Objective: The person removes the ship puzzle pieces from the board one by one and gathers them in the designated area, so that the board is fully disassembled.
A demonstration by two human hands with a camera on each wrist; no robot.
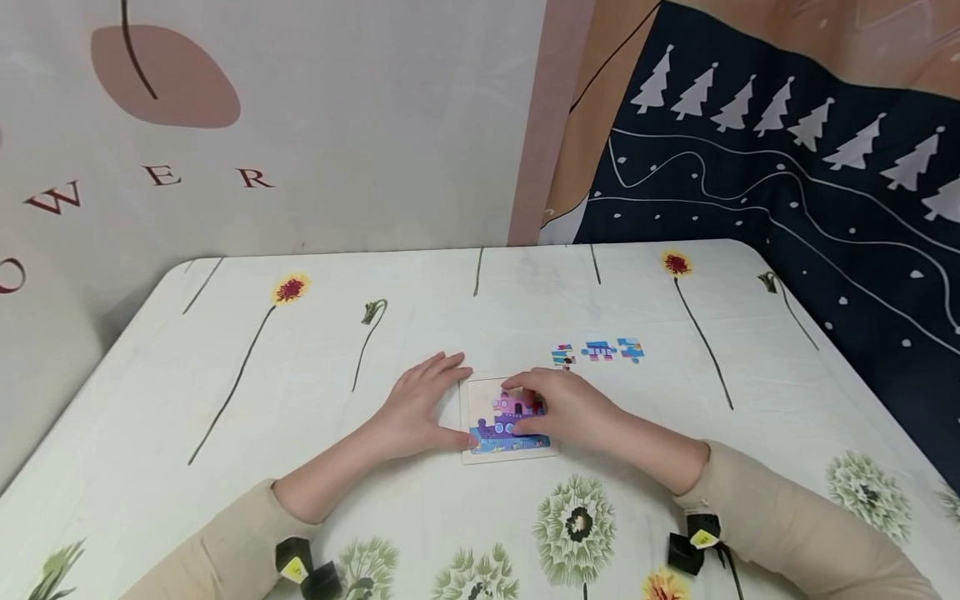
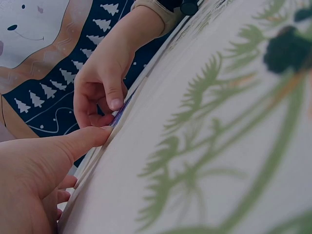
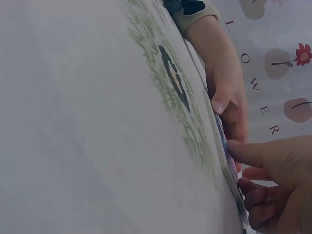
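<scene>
A small jigsaw puzzle board [image 1: 480, 457] with a pale frame lies flat on the table, showing a pink and purple ship on blue water. My left hand [image 1: 422, 408] rests along its left side, fingers spread and fairly straight, thumb at the lower left corner. Over the picture's right part my right hand [image 1: 573, 408] bends its fingers, with thumb and index finger pinching at a puzzle piece that they mostly hide. In the right wrist view the right thumb [image 3: 246, 152] touches the picture near the board's edge [image 3: 225, 165], and the other fingers curl.
Three loose puzzle pieces [image 1: 598, 350] lie in a row beyond the right hand. A white flower-print cloth [image 1: 322, 350] covers the table. Behind it hang a pale curtain [image 1: 390, 125] and a dark cloth with white trees [image 1: 750, 175].
</scene>
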